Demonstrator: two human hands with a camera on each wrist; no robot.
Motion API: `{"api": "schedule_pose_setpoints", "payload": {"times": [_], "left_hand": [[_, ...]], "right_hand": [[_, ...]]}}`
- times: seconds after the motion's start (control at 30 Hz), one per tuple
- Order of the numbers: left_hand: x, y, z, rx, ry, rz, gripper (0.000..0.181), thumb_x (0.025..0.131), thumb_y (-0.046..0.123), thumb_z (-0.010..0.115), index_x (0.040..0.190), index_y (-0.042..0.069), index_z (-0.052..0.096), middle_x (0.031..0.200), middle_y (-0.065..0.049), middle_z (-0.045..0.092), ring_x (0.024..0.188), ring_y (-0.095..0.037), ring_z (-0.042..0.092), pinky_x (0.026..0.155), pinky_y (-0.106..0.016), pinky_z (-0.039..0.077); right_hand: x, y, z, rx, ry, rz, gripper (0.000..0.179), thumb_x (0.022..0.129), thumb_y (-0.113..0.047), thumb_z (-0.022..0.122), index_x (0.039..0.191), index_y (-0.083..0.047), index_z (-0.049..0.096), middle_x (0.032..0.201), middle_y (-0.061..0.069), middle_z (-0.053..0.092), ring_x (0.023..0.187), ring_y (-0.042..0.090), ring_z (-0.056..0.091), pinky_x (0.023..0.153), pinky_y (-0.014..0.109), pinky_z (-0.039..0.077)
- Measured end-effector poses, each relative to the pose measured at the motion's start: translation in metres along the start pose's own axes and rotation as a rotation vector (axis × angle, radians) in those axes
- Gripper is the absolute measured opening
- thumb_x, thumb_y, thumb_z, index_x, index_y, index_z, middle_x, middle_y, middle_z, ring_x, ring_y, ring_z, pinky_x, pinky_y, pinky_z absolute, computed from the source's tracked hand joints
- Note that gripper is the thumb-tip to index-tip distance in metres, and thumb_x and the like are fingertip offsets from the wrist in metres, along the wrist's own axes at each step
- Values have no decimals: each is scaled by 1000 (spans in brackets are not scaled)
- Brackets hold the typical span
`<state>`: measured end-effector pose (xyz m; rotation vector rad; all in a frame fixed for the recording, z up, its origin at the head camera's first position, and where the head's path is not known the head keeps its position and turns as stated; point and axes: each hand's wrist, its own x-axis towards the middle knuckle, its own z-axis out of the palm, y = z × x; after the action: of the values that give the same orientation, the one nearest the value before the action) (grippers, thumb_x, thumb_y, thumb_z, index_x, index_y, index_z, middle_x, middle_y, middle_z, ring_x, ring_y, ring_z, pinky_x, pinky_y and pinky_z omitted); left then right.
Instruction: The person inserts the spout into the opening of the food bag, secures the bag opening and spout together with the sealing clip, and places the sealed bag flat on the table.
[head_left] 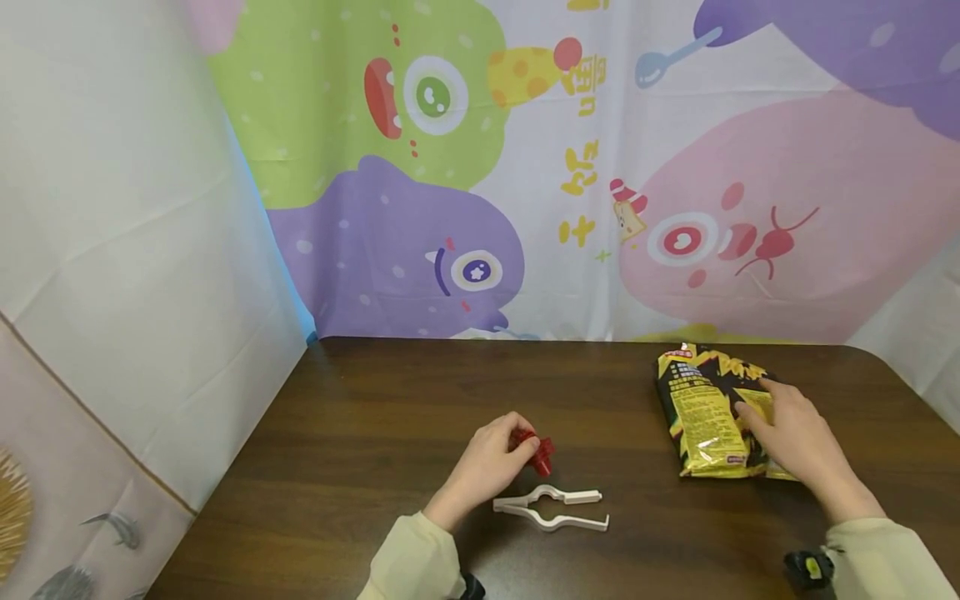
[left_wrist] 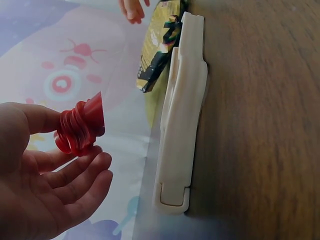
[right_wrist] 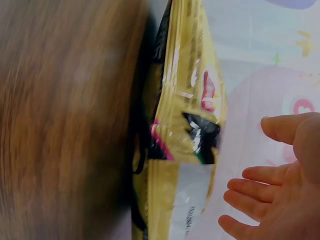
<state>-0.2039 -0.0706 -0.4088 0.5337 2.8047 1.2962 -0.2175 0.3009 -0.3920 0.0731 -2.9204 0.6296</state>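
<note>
My left hand (head_left: 486, 462) pinches a small red threaded plastic piece (left_wrist: 80, 127) with a cone-shaped end between thumb and fingers, above the table. Just in front of that hand lies a white plastic bag clip (head_left: 551, 507), its two arms spread apart in a V with a rounded bulge in each. On the right, my right hand (head_left: 802, 437) is over a yellow and black snack bag (head_left: 705, 417), overlapping its right side in the head view. From the right wrist, the fingers (right_wrist: 250, 195) show extended beside the bag, with nothing between them.
A dark brown wooden table (head_left: 360, 417) carries all these things. Behind it hangs a cloth backdrop (head_left: 555, 275) with cartoon monsters, and a pale cloth (head_left: 150, 208) hangs along the left side.
</note>
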Motion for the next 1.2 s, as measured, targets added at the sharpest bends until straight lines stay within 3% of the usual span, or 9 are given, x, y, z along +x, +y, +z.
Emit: {"api": "schedule_pose_setpoints", "payload": {"times": [0.4,0.8,1.2], "left_hand": [[1,0,-1,-11,19,14,11,89,23,56,89,13,59,79,4,60,70,-7,51,62,-23,41],[1,-1,0,-25,14,-3,12,90,24,54,90,13,59,81,4,62,71,-8,53,63,-23,42],[1,0,0,-25,16,-6,11,90,24,55,90,14,60,81,4,62,72,-8,53,63,-23,42]], "right_hand": [[11,22,3,17,20,68,78,95,-42,34,132,24,11,123,50,23,106,62,28,81,67,30],[15,34,3,18,-93,149,88,93,-50,30,130,27,5,121,53,16,104,64,25,79,69,29],[19,43,4,82,-210,161,89,94,-49,26,127,29,-3,121,55,10,109,65,20,87,67,27]]}}
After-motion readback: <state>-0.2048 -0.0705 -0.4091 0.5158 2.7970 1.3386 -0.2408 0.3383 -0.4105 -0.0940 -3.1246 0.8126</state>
